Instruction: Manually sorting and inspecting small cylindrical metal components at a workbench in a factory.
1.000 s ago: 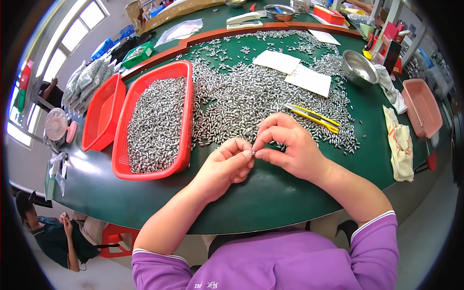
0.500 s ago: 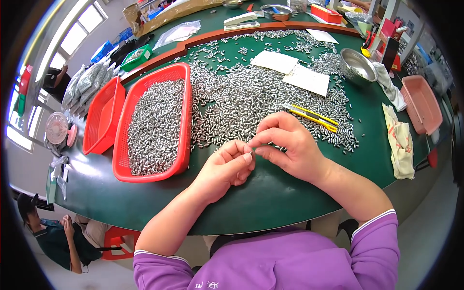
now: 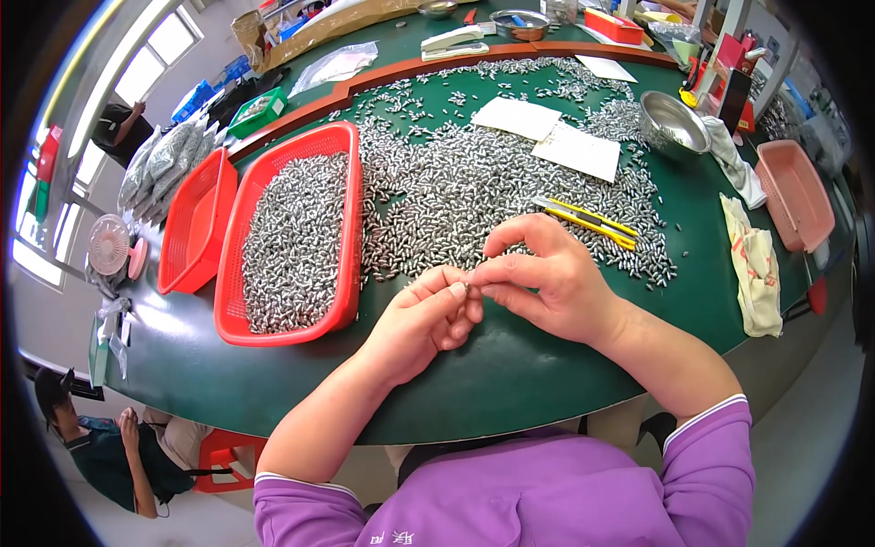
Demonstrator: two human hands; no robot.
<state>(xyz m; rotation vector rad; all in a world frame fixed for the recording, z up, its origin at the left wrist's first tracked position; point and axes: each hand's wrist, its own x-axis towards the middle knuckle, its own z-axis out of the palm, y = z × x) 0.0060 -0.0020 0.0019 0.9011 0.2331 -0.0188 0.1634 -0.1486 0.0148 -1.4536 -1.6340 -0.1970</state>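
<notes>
My left hand is closed in a pinch around a small metal piece, of which only a dark speck shows at the fingertips. From the right, my right hand meets it with thumb and forefinger pressed together at the same spot; whether these also grip the piece is hidden. Just beyond both hands spreads a wide heap of small silvery, spindle-shaped metal pieces. To the left of my hands, a red plastic basket holds many more of the same pieces. A yellow cutter knife lies on the heap.
Two white paper cards rest on the heap. A steel bowl, a cloth glove and a pink basket are at the right. Another red basket and filled plastic bags stand left. A co-worker sits at lower left.
My right hand's fingers have closed in on the left fingertips, and the small piece there shows slightly more. A person in the left background has shifted.
</notes>
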